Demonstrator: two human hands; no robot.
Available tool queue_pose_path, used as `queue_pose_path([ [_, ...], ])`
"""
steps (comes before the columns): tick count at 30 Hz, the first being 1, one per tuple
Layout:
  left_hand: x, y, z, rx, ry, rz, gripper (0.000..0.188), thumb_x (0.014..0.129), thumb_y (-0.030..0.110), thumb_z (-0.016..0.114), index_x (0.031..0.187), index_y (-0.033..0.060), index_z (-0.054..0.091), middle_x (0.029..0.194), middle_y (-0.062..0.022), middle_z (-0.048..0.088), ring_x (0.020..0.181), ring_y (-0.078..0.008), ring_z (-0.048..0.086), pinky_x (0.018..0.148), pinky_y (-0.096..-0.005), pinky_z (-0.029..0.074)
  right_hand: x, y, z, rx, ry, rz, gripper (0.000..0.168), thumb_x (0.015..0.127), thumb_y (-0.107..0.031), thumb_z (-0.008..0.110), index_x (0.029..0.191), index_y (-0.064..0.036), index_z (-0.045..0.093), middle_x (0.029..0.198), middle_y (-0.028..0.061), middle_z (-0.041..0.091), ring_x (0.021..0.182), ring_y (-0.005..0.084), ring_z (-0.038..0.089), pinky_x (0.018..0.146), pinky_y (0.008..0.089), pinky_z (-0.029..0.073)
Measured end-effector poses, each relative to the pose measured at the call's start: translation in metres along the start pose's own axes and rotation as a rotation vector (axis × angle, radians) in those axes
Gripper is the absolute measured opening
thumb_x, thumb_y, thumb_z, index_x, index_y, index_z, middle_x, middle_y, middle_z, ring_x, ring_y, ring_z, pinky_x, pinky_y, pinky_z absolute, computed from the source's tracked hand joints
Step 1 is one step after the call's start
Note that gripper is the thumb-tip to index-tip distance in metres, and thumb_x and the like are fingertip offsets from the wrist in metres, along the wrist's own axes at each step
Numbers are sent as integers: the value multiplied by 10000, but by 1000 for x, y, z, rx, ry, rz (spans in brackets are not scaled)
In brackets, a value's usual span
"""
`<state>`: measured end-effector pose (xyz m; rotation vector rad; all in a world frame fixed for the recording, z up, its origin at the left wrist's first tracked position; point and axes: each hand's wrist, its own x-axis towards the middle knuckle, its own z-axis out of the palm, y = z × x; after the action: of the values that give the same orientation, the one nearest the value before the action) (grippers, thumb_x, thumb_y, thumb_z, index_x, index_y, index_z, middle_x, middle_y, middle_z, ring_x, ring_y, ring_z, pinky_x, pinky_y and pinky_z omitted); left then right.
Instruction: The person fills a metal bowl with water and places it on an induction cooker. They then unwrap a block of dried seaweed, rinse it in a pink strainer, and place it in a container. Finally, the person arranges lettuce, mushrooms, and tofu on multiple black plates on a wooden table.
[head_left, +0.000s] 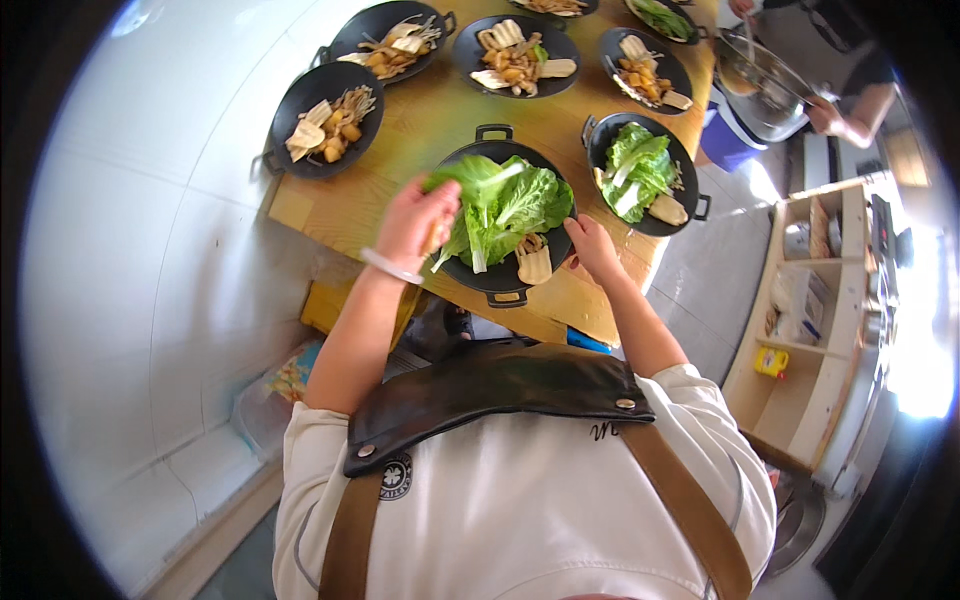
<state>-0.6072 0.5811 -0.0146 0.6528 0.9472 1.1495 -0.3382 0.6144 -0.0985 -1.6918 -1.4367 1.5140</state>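
My left hand (420, 221) grips a green lettuce leaf (476, 178) above a black two-handled pan (495, 279). Something yellowish shows beneath its fingers, too hidden to name. More lettuce leaves (517, 206) cover much of this pan, and a pale ribbed slice (534, 262), perhaps tofu skin, rests near its front rim. On the right, my right hand (592, 244) holds the pan's rim, with the thumb on top. Whatever lies below the leaves is mostly covered.
The pan stands on a wooden table (409, 142). A second lettuce-topped pan (686, 202) sits to its right. Several pans, such as one at left (289, 124), hold yellow chunks and enoki-like mushrooms. Beyond the table's right edge, another person's hand (825, 116) holds a metal bowl (772, 90). Wooden shelving (806, 360) stands at right.
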Motion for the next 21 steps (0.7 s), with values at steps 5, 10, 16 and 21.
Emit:
queue_pose_path([
  [5, 1, -28, -12, 463, -124, 46, 467, 790, 141, 634, 1210, 62, 446, 656, 21, 499, 597, -29, 420, 534, -170, 328, -30, -16, 10, -78, 96, 76, 247, 861, -235, 457, 809, 1, 507, 616, 71, 568, 474, 141, 537, 410, 260, 422],
  [10, 5, -25, -58, 510, 116, 35, 330, 816, 155, 601, 1124, 70, 517, 676, 32, 479, 588, -43, 406, 537, -182, 351, -35, -5, -3, -116, 123, 22, 258, 816, -197, 456, 785, 48, 529, 595, 137, 573, 491, 203, 581, 473, 326, 454],
  [16, 2, -82, -57, 575, -134, -132, 196, 837, 201, 584, 952, 42, 586, 685, 31, 492, 616, -43, 417, 540, -186, 362, -35, 10, -50, -602, 414, -159, 272, 798, -312, 517, 865, -60, 593, 759, 158, 615, 741, 300, 597, 661, 393, 456],
  [21, 8, -77, -57, 446, 28, -146, 214, 861, 236, 547, 909, 32, 595, 671, 40, 486, 597, -32, 415, 525, -175, 347, -49, -10, -70, -720, 494, 96, 270, 797, -362, 549, 821, -97, 596, 669, 87, 615, 671, 261, 600, 625, 359, 451],
])
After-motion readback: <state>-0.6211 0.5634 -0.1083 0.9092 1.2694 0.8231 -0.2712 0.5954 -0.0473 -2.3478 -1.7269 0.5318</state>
